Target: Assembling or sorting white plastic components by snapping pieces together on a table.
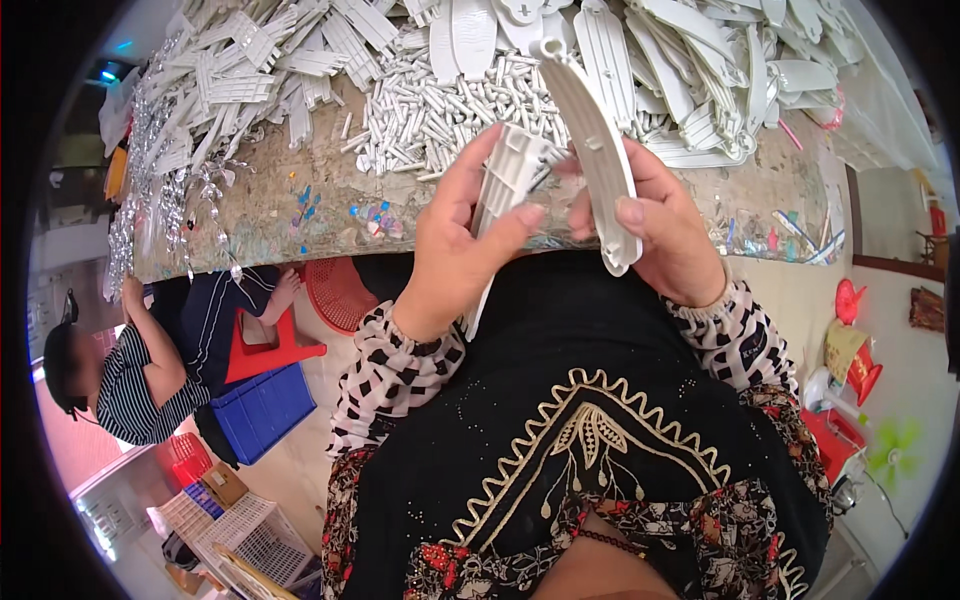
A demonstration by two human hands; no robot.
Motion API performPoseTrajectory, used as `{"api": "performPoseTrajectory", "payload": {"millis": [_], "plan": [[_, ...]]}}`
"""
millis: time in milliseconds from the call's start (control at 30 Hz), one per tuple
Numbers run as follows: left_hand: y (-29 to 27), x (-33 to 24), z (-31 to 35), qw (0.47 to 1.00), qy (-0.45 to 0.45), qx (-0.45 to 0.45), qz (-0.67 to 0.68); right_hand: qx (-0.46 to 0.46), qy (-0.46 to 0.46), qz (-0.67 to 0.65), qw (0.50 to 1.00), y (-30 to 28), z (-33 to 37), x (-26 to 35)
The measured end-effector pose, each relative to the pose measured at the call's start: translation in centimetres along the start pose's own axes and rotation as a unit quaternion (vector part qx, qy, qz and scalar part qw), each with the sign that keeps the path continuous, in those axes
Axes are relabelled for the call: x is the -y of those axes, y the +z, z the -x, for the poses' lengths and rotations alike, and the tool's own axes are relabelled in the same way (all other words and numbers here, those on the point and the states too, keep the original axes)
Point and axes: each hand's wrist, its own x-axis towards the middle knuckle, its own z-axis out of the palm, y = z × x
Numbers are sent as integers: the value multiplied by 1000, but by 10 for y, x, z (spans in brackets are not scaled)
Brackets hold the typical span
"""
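My left hand (462,240) is closed round a white ribbed plastic piece (513,165), a long flat part with cross ribs that slants down past my wrist. In my right hand (672,222) is a curved white plastic piece (592,140) with a small ring at its upper end, my thumb pressed on its face. The two pieces are held side by side over the table's near edge, a small gap between them. My right fingertips are partly hidden behind the curved piece. Just beyond my hands lies a heap of short white plastic pins (440,108).
Ribbed white pieces (245,70) pile up at the far left, and curved white panels (690,70) at the far right. Silvery strips (150,170) hang off the worn table (270,215). A person in a striped shirt (150,385) sits at left, near a blue crate (262,412).
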Motion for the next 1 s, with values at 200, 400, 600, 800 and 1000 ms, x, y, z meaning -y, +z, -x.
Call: {"api": "performPoseTrajectory", "payload": {"millis": [200,400,600,800,1000], "plan": [[-8,-5,-10,971,-10,28,238,4,-21,104,994,10,17,-9],[-8,2,-10,924,-6,7,382,80,-133,384,910,8,14,-12],[1,-13,-9,929,4,3,371,84,-191,432,878,13,10,-16],[-11,-10,-13,945,22,45,324,87,-218,459,857,12,9,-22],[-21,-11,-9,966,49,51,249,113,-190,465,857,14,9,-23]]}}
